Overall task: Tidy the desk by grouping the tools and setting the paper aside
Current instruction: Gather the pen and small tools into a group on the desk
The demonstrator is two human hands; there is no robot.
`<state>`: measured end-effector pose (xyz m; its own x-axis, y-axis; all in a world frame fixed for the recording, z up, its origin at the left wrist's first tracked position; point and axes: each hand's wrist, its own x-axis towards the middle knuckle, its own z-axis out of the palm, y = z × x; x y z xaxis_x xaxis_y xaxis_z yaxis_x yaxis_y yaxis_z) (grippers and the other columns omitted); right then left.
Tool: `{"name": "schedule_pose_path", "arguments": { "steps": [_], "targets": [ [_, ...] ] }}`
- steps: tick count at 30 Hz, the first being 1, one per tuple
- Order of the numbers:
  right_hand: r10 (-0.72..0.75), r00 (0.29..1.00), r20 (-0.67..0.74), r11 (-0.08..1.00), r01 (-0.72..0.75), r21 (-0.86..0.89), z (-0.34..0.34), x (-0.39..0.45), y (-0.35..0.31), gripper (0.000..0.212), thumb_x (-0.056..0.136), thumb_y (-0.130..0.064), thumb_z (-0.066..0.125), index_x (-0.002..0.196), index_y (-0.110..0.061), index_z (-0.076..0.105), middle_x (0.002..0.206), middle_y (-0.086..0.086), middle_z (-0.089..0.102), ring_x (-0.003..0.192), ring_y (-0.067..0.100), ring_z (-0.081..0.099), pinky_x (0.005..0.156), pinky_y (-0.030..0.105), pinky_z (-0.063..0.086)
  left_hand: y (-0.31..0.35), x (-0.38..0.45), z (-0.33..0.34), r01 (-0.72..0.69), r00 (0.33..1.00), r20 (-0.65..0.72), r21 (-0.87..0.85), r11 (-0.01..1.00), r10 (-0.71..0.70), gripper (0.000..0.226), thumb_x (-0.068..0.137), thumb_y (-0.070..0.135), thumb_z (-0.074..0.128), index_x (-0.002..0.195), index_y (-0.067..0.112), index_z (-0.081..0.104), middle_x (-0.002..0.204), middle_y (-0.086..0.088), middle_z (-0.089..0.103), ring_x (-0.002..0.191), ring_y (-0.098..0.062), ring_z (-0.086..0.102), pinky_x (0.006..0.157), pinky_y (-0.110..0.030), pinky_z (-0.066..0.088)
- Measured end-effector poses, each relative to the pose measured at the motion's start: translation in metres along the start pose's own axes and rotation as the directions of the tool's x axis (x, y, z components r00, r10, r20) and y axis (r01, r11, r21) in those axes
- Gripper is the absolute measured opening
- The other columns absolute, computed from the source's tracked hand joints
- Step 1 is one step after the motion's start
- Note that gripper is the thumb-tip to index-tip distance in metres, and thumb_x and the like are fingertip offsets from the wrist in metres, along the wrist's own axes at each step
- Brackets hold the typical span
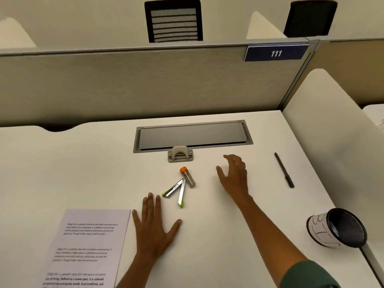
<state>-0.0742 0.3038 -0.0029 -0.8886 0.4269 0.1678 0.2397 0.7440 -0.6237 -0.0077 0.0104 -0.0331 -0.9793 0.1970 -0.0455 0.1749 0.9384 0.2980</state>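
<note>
At the left, a printed paper (87,246) lies on the white desk (62,173) near its front, running out of the bottom of the view, with bare desktop stretching well beyond it to the left and behind; its paragraphs of dark text are too blurred to read. Just beside the paper's right edge the left hand (152,227) lies flat on the desk, palm down, fingers spread, holding nothing. Just beyond its fingertips sits a folding metal tool with green tips (176,191), splayed in a V, and touching or nearly touching its hinge is a small tube with an orange cap (187,177). Behind them a small hole punch (180,154) stands at the front edge of the grey cable tray lid (193,135). The right hand (234,175) hovers open and empty, fingers loosely curled, between the tube and a black pen (284,170), which lies alone well to its right, near the white side divider (324,132). A mesh cup (334,227), possibly a pen holder, lies tipped at the desk's right edge. A blue plate on the rear partition reads "111" (276,53).
</note>
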Motion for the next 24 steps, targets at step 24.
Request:
{"name": "schedule_pose_path", "arguments": {
  "steps": [24],
  "targets": [
    [-0.071, 0.987, 0.144, 0.997, 0.066, 0.041, 0.054, -0.041, -0.049, 0.032, 0.090, -0.009, 0.059, 0.122, -0.011, 0.061, 0.115, 0.010, 0.064, 0.103, 0.028, 0.057, 0.087, 0.037, 0.049, 0.043, 0.055, -0.008, -0.117, 0.988, -0.128, -0.228, 0.967, 0.090, 0.038, 0.077, 0.010, 0.065, 0.114, 0.009, 0.057, 0.102, -0.009, 0.065, 0.088, -0.030, 0.058, 0.071, -0.039, 0.054]
  ]
}}
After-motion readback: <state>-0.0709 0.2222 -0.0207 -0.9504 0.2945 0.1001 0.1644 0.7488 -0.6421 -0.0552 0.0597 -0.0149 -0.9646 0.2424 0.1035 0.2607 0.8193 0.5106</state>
